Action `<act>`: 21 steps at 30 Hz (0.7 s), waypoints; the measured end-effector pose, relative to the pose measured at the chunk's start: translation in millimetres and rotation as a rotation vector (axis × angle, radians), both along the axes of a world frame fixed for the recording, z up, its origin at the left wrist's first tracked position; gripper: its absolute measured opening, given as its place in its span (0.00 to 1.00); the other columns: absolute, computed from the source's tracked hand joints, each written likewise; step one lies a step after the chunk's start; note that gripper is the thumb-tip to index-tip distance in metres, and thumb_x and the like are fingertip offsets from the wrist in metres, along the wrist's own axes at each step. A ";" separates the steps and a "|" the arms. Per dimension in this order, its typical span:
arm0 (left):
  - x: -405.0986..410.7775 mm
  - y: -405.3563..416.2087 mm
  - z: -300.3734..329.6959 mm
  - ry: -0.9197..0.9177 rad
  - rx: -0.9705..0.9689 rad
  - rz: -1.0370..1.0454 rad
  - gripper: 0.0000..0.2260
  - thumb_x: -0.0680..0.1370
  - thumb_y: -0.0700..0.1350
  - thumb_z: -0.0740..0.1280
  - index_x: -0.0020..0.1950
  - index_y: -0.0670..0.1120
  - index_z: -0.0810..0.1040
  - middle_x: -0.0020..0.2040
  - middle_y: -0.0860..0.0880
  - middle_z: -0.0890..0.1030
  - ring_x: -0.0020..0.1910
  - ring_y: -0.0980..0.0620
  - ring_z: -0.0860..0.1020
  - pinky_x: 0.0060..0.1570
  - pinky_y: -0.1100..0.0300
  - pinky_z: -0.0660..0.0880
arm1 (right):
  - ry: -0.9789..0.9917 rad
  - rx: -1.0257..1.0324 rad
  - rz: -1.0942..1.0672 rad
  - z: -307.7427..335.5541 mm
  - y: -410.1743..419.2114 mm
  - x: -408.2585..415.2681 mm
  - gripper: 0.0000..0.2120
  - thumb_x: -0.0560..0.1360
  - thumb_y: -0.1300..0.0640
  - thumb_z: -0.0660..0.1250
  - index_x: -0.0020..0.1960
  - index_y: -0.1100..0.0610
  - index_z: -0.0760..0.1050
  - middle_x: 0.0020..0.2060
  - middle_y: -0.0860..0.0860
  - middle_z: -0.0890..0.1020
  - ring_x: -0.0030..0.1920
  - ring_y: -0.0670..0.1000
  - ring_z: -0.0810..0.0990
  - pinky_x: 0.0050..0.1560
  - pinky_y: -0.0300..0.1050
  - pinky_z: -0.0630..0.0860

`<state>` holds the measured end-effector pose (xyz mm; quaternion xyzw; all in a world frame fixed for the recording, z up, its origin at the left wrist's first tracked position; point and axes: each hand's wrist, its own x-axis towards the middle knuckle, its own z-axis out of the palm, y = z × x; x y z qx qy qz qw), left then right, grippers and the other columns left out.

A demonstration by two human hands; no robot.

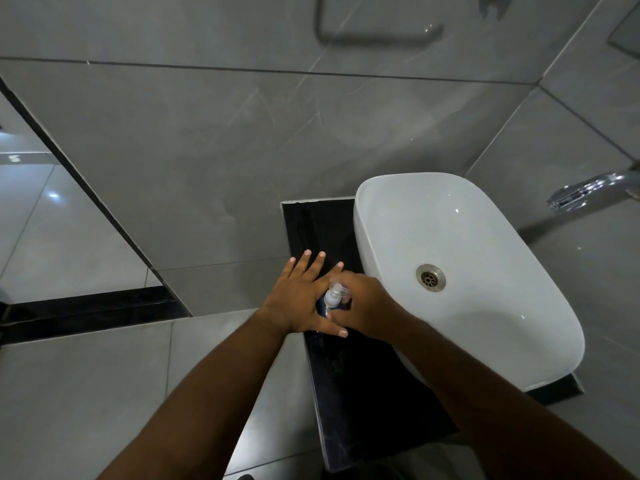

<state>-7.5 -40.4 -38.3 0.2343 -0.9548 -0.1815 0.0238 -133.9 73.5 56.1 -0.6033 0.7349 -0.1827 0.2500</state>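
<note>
A small pump bottle (330,299) with a dark blue body and a clear pump head stands on the black counter (349,382), left of the white basin (485,237). My left hand (298,296) lies beside the bottle with straight spread fingers, thumb stretched below it. My right hand (363,306) is curled around the bottle from the right, its fingers over the pump head. The lower part of the bottle is hidden between the two hands.
The basin has a metal drain (430,277). A chrome tap (588,190) juts from the right wall above it. Grey tiled wall rises behind, with a grey rail (377,38) high up. Tiled floor lies left of the counter.
</note>
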 end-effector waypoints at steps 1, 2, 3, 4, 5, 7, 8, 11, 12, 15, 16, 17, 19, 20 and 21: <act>0.1 0.2 0.1 0.001 0.000 -0.001 0.53 0.61 0.83 0.55 0.78 0.59 0.42 0.81 0.44 0.46 0.78 0.42 0.39 0.74 0.42 0.36 | -0.035 -0.005 -0.029 -5.5 2.7 0.4 0.21 0.71 0.60 0.74 0.63 0.63 0.76 0.57 0.60 0.82 0.57 0.57 0.81 0.61 0.45 0.75; 0.1 0.2 0.2 0.000 0.002 0.000 0.53 0.61 0.83 0.55 0.78 0.59 0.42 0.81 0.44 0.46 0.78 0.42 0.38 0.74 0.42 0.36 | -0.056 -0.002 -0.072 -10.9 4.4 0.8 0.21 0.72 0.60 0.73 0.63 0.63 0.75 0.57 0.60 0.82 0.57 0.57 0.80 0.62 0.47 0.76; 0.3 0.2 0.2 -0.006 0.007 0.003 0.53 0.61 0.83 0.55 0.78 0.59 0.42 0.81 0.45 0.46 0.78 0.42 0.38 0.73 0.43 0.35 | -0.065 -0.002 -0.128 -16.3 5.2 1.0 0.19 0.73 0.59 0.72 0.62 0.63 0.76 0.56 0.59 0.83 0.55 0.56 0.81 0.59 0.46 0.77; 0.3 0.3 0.1 -0.016 0.013 0.004 0.53 0.61 0.83 0.55 0.78 0.60 0.41 0.81 0.45 0.45 0.78 0.43 0.37 0.73 0.43 0.35 | -0.067 -0.018 -0.196 -21.9 6.1 0.8 0.16 0.73 0.57 0.73 0.57 0.63 0.78 0.50 0.58 0.84 0.50 0.55 0.82 0.54 0.44 0.78; 0.2 0.1 0.2 -0.023 0.016 0.005 0.53 0.61 0.83 0.55 0.78 0.60 0.41 0.81 0.45 0.44 0.77 0.43 0.37 0.72 0.44 0.34 | -0.067 -0.040 -0.261 -26.1 7.2 -0.1 0.13 0.72 0.55 0.74 0.52 0.61 0.79 0.43 0.55 0.84 0.43 0.53 0.82 0.47 0.42 0.77; -0.3 0.1 0.1 -0.028 0.019 0.005 0.53 0.61 0.83 0.56 0.78 0.60 0.41 0.81 0.45 0.44 0.77 0.43 0.36 0.72 0.44 0.34 | -0.089 -0.070 -0.321 -30.3 10.6 0.4 0.12 0.70 0.53 0.76 0.47 0.58 0.78 0.34 0.49 0.81 0.34 0.49 0.79 0.38 0.39 0.75; -0.6 -0.1 0.3 -0.029 0.019 0.005 0.53 0.61 0.82 0.56 0.78 0.60 0.41 0.81 0.46 0.44 0.78 0.43 0.36 0.73 0.43 0.34 | -0.098 -0.084 -0.307 -31.2 11.9 0.8 0.14 0.69 0.53 0.76 0.51 0.57 0.78 0.35 0.49 0.81 0.34 0.48 0.79 0.38 0.38 0.75; -0.2 0.4 0.5 -0.022 0.030 0.008 0.53 0.61 0.82 0.56 0.78 0.60 0.41 0.81 0.46 0.44 0.77 0.43 0.36 0.73 0.44 0.34 | -0.086 -0.121 -0.222 -31.8 11.9 0.1 0.19 0.72 0.54 0.72 0.61 0.56 0.77 0.45 0.52 0.85 0.42 0.50 0.83 0.48 0.44 0.82; 0.0 0.5 0.5 -0.018 0.033 0.009 0.53 0.61 0.82 0.56 0.78 0.60 0.41 0.81 0.46 0.44 0.77 0.44 0.35 0.72 0.44 0.33 | -0.083 -0.134 -0.220 -31.1 10.9 0.7 0.17 0.73 0.54 0.72 0.60 0.57 0.79 0.46 0.54 0.86 0.44 0.52 0.83 0.50 0.48 0.83; -0.1 0.9 0.4 -0.015 0.032 0.012 0.53 0.61 0.83 0.56 0.78 0.60 0.42 0.81 0.45 0.44 0.76 0.45 0.33 0.72 0.44 0.33 | -0.079 -0.145 -0.293 -31.1 8.3 -0.4 0.13 0.69 0.52 0.76 0.48 0.59 0.81 0.40 0.55 0.85 0.39 0.54 0.83 0.44 0.50 0.83; -0.2 1.0 0.6 -0.016 0.027 0.012 0.53 0.61 0.83 0.56 0.78 0.60 0.41 0.81 0.45 0.44 0.76 0.45 0.34 0.72 0.44 0.34 | -0.092 -0.141 -0.305 -31.0 8.5 -1.4 0.14 0.68 0.50 0.77 0.47 0.58 0.80 0.38 0.53 0.84 0.37 0.54 0.82 0.41 0.48 0.81; -0.2 1.2 1.0 -0.019 0.022 0.010 0.53 0.61 0.83 0.56 0.78 0.60 0.41 0.81 0.45 0.44 0.76 0.44 0.34 0.73 0.43 0.34 | -0.115 -0.135 -0.291 -31.4 9.6 -2.5 0.16 0.66 0.50 0.78 0.48 0.57 0.79 0.37 0.52 0.83 0.37 0.53 0.81 0.39 0.47 0.81; 0.1 1.7 2.3 -0.025 0.013 0.005 0.53 0.62 0.82 0.55 0.78 0.59 0.40 0.81 0.44 0.44 0.77 0.43 0.36 0.73 0.42 0.36 | -0.149 -0.115 -0.208 -32.0 11.4 -3.0 0.20 0.67 0.51 0.77 0.56 0.55 0.78 0.39 0.49 0.82 0.38 0.52 0.81 0.42 0.47 0.82; 0.2 1.6 2.8 -0.025 0.013 0.006 0.53 0.61 0.82 0.55 0.78 0.59 0.40 0.81 0.44 0.45 0.78 0.42 0.37 0.74 0.42 0.36 | -0.141 -0.108 -0.181 -32.2 10.7 -2.1 0.19 0.69 0.52 0.75 0.58 0.55 0.78 0.41 0.50 0.83 0.40 0.52 0.82 0.44 0.49 0.83; 0.2 1.9 3.0 -0.025 0.015 0.008 0.53 0.61 0.83 0.55 0.78 0.59 0.41 0.81 0.44 0.45 0.78 0.42 0.37 0.74 0.42 0.36 | -0.124 -0.114 -0.184 -32.7 9.7 -1.3 0.16 0.70 0.54 0.74 0.57 0.56 0.79 0.42 0.52 0.84 0.41 0.52 0.82 0.46 0.51 0.83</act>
